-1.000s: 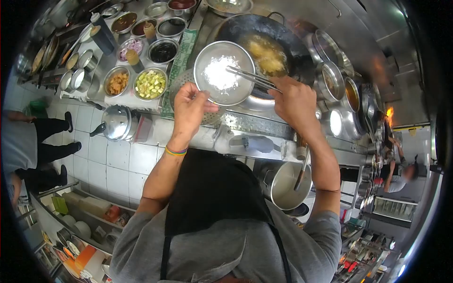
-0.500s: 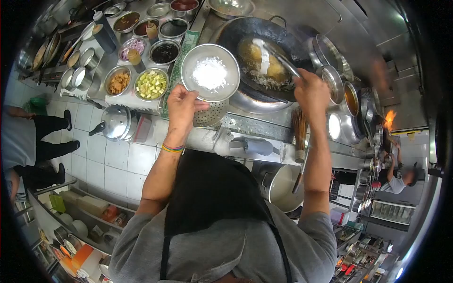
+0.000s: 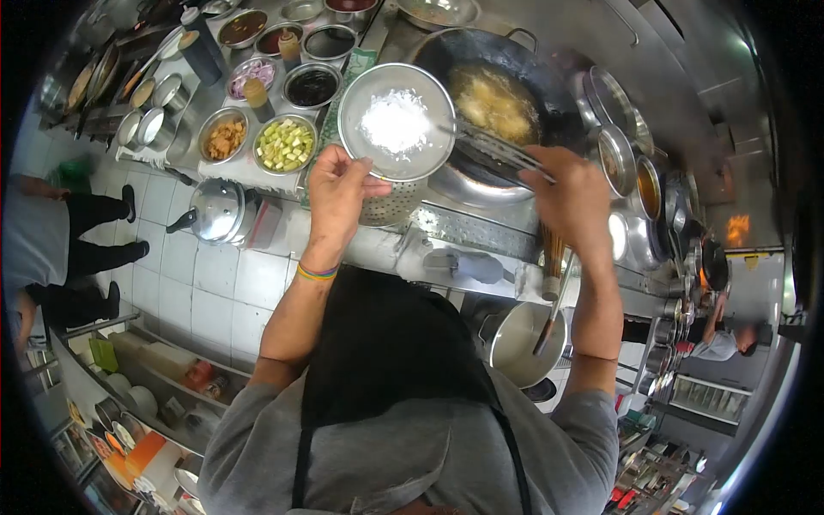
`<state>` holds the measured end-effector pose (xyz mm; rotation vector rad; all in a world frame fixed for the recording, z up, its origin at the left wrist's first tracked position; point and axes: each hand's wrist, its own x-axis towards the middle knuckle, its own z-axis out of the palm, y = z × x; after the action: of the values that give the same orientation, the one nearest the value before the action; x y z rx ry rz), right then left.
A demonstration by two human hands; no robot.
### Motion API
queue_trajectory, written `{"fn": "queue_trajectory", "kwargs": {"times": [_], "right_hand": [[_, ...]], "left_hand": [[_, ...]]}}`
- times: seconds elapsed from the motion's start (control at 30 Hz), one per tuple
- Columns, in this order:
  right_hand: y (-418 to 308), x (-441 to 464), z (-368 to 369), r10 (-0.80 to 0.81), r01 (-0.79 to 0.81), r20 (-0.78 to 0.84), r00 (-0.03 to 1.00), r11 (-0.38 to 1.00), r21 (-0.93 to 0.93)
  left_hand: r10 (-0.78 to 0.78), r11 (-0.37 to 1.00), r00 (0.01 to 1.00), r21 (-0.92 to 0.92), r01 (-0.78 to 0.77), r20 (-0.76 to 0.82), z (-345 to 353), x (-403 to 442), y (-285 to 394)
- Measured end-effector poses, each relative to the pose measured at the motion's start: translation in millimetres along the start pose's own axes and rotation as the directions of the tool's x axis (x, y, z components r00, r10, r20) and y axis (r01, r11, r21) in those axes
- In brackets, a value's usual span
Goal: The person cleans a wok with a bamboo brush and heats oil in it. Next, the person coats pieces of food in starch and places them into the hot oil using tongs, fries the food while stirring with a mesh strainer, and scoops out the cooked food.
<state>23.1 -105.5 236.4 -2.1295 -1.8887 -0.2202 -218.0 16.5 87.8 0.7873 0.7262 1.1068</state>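
My left hand (image 3: 337, 193) pinches the rim of a metal bowl (image 3: 436, 96), with the thumb on top. A bright white heap (image 3: 395, 122), powdery or flaky, lies inside it. My right hand (image 3: 571, 189) is wrapped around metal tongs (image 3: 502, 153). Their tips reach left to the bowl's right side, by the white heap; nothing can be made out between them. Behind the tongs, a dark wok (image 3: 558, 73) holds bubbling oil with golden pieces (image 3: 493, 103) frying in it. Below the bowl, a perforated metal strainer (image 3: 393, 204) is partly covered.
Left of the bowl stand diced green vegetables (image 3: 284, 144), brown chunks (image 3: 226, 139), sauces and squeeze bottles (image 3: 257, 96). A pressure cooker (image 3: 216, 210) is below them. Metal pans (image 3: 614, 159) line the wok's right. A bamboo brush (image 3: 552, 266) hangs at the counter edge. Other people stand left and far right.
The tongs have moved from over the wok down and left to the bowl. The white-coated piece they held is no longer between them. The bowl shifts slightly right in view.
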Motion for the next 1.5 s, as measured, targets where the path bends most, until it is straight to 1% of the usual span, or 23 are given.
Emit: {"fn": "queue_trajectory", "kwargs": {"times": [0.1, 0.2, 0.23, 0.33, 0.37, 0.47, 0.57, 0.67, 0.77, 0.87, 0.97, 1.07, 1.17, 1.2, 1.27, 1.37, 1.47, 1.5], "right_hand": [[-23.1, -4.3, 10.8, -0.026, 0.032, 0.065, 0.998, 0.996, -0.088], [-21.0, -7.0, 24.4, -0.045, 0.045, -0.028, 0.999, 0.999, -0.030], [-22.4, -8.7, 16.3, -0.016, 0.015, -0.078, 0.997, 1.000, -0.012], [-20.2, -7.6, 1.9, 0.043, -0.039, -0.160, 0.986, 0.999, 0.030], [-22.1, -7.1, -1.9, 0.064, -0.062, -0.132, 0.989, 0.998, 0.020], [-9.3, -5.4, -4.1, 0.101, -0.092, -0.184, 0.978, 0.994, 0.057], [5.8, -4.2, -13.9, 0.223, -0.212, -0.194, 0.955, 0.974, 0.075], [32.0, -3.5, -1.5, 0.286, -0.300, -0.170, 0.943, 0.952, -0.058], [72.7, -0.2, 35.6, 0.423, -0.423, -0.053, 0.905, 0.878, -0.224], [97.1, 0.0, 60.3, 0.410, -0.400, -0.035, 0.912, 0.864, -0.307], [78.8, -3.2, 42.6, 0.373, -0.392, -0.132, 0.918, 0.901, -0.185], [24.1, -10.3, 1.9, 0.118, -0.119, -0.131, 0.984, 0.993, -0.006], [-16.5, -14.6, -2.1, -0.054, 0.052, -0.023, 0.998, 0.996, -0.076], [-24.6, -14.1, 1.4, -0.084, 0.084, -0.005, 0.996, 0.993, -0.087], [-21.2, -12.3, 20.1, -0.124, 0.122, -0.029, 0.992, 0.991, -0.048], [-22.4, -14.2, 5.6, -0.063, 0.058, -0.108, 0.992, 0.997, -0.047], [-13.6, -14.7, -2.7, -0.024, 0.025, -0.164, 0.986, 1.000, 0.008], [-10.6, -13.0, -4.1, 0.024, -0.018, -0.130, 0.991, 0.999, 0.048]], "left_hand": [[0.005, 1.000, 0.999, -0.013, -0.005, 0.038, 11.1, -3.0, 3.3], [0.011, 1.000, 0.999, 0.018, -0.012, 0.046, 14.5, -1.7, 0.5], [0.008, 1.000, 0.999, 0.018, -0.009, 0.042, 15.1, -1.6, 0.9], [-0.004, 1.000, 1.000, 0.009, 0.003, 0.024, 14.0, 0.9, 1.5], [-0.008, 1.000, 1.000, 0.004, 0.008, 0.027, 13.2, 3.1, -1.3], [-0.034, 0.999, 0.999, 0.000, 0.034, 0.029, 12.2, 7.0, -9.3], [-0.040, 0.999, 0.999, -0.005, 0.040, 0.008, 8.6, 8.0, -15.1], [-0.050, 0.999, 0.999, -0.001, 0.050, -0.005, 4.4, 8.7, -16.4], [-0.051, 0.999, 0.999, -0.007, 0.051, 0.007, 2.4, 8.5, -14.4], [-0.042, 0.999, 0.999, -0.025, 0.043, 0.020, 5.3, 6.2, -10.7], [-0.025, 0.999, 0.999, -0.025, 0.026, 0.025, 7.6, 6.2, -8.2], [-0.022, 1.000, 0.999, -0.008, 0.022, 0.044, 10.4, 4.3, -6.3], [-0.019, 1.000, 0.997, 0.004, 0.018, 0.077, 20.3, 1.7, -0.8], [-0.014, 1.000, 0.996, 0.005, 0.013, 0.086, 24.1, 1.1, 1.0], [-0.010, 1.000, 0.995, 0.016, 0.009, 0.097, 28.3, -0.4, 4.1], [0.004, 1.000, 0.997, 0.012, -0.005, 0.078, 27.2, -0.8, 4.1], [0.012, 1.000, 0.998, 0.000, -0.013, 0.055, 22.3, 1.2, 1.0], [0.013, 1.000, 0.998, -0.002, -0.013, 0.054, 20.7, 2.0, -0.7]]}}
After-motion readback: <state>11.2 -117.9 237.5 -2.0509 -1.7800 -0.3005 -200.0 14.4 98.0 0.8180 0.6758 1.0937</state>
